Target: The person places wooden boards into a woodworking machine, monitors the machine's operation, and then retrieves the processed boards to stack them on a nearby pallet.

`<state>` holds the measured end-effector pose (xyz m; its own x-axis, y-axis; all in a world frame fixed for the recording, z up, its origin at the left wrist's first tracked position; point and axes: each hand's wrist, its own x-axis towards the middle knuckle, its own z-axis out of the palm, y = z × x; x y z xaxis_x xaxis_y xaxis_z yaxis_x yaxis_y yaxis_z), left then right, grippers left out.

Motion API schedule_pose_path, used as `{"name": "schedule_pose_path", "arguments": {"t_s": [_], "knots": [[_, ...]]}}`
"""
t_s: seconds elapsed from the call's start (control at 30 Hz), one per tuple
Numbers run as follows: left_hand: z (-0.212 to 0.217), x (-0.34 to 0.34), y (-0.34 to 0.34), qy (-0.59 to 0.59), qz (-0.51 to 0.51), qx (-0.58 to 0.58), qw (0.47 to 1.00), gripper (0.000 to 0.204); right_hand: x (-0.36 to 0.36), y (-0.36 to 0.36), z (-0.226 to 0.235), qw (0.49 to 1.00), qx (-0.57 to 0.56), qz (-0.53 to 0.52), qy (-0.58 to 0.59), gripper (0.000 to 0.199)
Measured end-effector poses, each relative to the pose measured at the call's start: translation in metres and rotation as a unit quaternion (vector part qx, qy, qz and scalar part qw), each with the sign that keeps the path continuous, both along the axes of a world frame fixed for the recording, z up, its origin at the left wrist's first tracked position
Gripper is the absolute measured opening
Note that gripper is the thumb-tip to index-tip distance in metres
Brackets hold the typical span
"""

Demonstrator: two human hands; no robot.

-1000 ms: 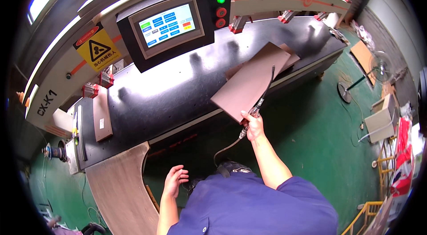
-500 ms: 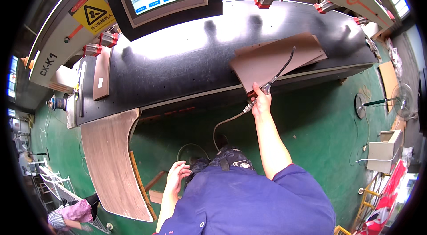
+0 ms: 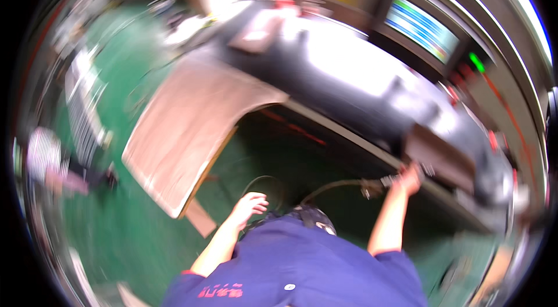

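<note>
My right hand [image 3: 409, 180] is closed around an air blow gun [image 3: 428, 169], blurred by motion, at the front edge of the black machine table [image 3: 349, 74]. From the gun a thin hose [image 3: 332, 185] runs back toward my legs. Just beyond that hand, brown panels [image 3: 444, 157] lie on the tabletop; how they overlap is smeared. My left hand [image 3: 250, 208] hangs in front of my body with loosely bent fingers and nothing in it. Beyond it, to the left, is a curved wood-grain board [image 3: 192, 124].
A smaller brown panel [image 3: 254, 34] lies at the table's left end. Above the table, the machine's beam carries a lit screen [image 3: 421, 27]. Another person [image 3: 49, 159] is at the far left on the green floor [image 3: 110, 234]. A narrow board [image 3: 199, 218] lies beneath the wood-grain board.
My view has swung left, so table and screen appear farther right and tilted, and the wood-grain board nearer the middle. The blow gun is still in my right hand.
</note>
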<state>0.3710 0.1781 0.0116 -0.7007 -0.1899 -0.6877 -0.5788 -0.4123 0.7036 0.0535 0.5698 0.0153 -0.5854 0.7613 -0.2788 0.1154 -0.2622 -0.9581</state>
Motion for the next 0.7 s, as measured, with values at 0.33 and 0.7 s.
{"name": "schedule_pose_path", "arguments": {"t_s": [0.33, 0.7], "knots": [[-0.066, 0.189, -0.012, -0.051, 0.192, -0.021, 0.980, 0.025, 0.230, -0.267, 0.028, 0.711, 0.081, 0.698, -0.036, 0.019], [-0.084, 0.418, 0.032, -0.002, 0.683, -0.034, 0.729, 0.025, 0.521, -0.453, 0.056, -0.063, 0.075, 0.988, 0.116, 0.019]]}}
